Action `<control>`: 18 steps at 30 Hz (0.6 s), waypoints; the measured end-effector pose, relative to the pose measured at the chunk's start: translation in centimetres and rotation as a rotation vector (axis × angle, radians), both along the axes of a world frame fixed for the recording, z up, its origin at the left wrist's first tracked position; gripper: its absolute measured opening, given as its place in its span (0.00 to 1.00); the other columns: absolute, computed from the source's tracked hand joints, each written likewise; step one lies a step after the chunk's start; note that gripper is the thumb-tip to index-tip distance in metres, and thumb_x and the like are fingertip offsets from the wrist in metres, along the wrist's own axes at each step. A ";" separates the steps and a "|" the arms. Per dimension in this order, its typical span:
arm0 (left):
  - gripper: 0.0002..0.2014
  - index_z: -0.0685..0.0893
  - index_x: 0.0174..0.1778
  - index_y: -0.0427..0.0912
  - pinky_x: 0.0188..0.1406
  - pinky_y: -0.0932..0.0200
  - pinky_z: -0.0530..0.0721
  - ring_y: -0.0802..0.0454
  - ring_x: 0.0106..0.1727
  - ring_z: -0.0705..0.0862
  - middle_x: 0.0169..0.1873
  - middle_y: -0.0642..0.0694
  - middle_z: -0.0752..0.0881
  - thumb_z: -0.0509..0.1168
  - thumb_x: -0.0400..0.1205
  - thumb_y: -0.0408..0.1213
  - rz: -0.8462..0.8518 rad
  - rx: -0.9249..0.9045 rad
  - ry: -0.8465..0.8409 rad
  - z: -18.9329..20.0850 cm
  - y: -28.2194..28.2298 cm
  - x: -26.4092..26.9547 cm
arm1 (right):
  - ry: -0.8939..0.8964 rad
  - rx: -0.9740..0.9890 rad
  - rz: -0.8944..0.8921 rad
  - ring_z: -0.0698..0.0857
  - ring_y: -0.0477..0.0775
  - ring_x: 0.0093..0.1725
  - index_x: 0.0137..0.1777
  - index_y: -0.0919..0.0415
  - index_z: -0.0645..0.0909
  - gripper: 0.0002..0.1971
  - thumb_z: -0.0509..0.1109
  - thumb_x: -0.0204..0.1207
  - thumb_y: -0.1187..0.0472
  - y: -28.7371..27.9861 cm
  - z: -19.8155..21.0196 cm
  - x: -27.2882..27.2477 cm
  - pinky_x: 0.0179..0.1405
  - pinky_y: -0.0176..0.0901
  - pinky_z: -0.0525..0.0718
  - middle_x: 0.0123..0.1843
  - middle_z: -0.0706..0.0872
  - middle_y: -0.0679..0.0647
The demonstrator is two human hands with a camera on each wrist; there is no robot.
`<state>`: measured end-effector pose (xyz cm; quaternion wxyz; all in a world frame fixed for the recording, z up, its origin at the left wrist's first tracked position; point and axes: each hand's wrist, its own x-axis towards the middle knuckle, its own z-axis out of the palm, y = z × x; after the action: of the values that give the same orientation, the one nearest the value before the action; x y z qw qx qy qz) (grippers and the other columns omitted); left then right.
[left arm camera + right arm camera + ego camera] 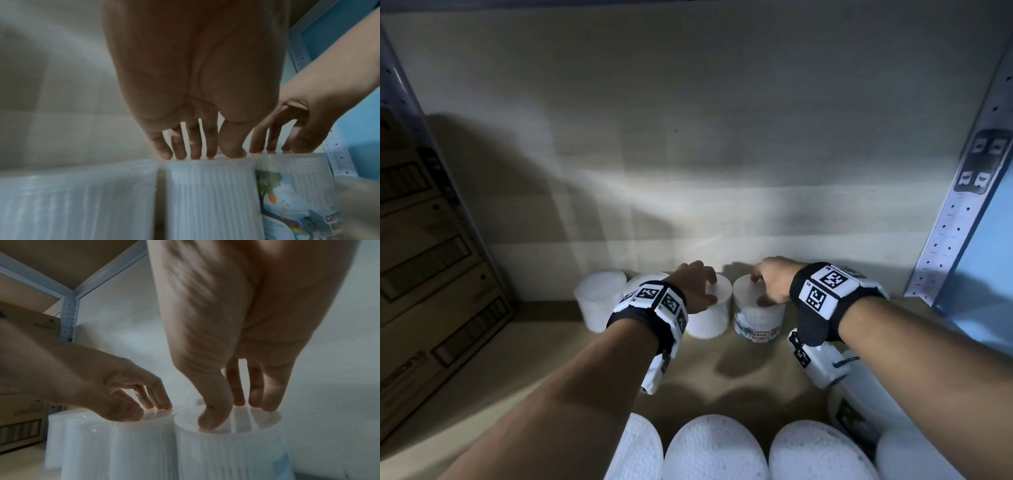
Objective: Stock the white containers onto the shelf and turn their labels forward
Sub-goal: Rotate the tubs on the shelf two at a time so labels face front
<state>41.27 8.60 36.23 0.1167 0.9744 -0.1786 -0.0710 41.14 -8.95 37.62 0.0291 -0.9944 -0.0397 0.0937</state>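
Two white ribbed containers stand side by side at the back of the shelf [571, 346]. My left hand [709, 287] grips the left container [709, 322] from above, fingertips [193, 154] and thumb on its lid; this container [207, 194] shows no label. My right hand [760, 290] grips the lid of the right container [758, 317] the same way, and its blue cotton-buds label [756, 334] faces forward. In the right wrist view my right hand [232, 404] sits on its container [230, 451], with my left hand [131, 405] beside it.
Two more white containers [599, 298] stand left of the pair. Several white containers [717, 448] line the front edge, and one [859, 404] lies under my right forearm. A cardboard box [431, 257] fills the left side. A perforated metal upright [962, 212] bounds the right.
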 end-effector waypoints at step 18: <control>0.18 0.73 0.69 0.42 0.69 0.47 0.76 0.43 0.72 0.72 0.69 0.42 0.71 0.58 0.82 0.34 0.037 -0.050 -0.054 0.8 -0.5 0.1 | -0.006 -0.045 -0.032 0.87 0.59 0.59 0.69 0.56 0.78 0.33 0.81 0.63 0.53 0.0 -1.1 1.1 0.62 0.48 0.85 0.67 0.84 0.56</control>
<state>41.34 8.11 37.02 0.1377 0.9759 -0.1653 -0.0377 42.22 -8.99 36.48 0.0080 -0.9956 -0.0219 0.0910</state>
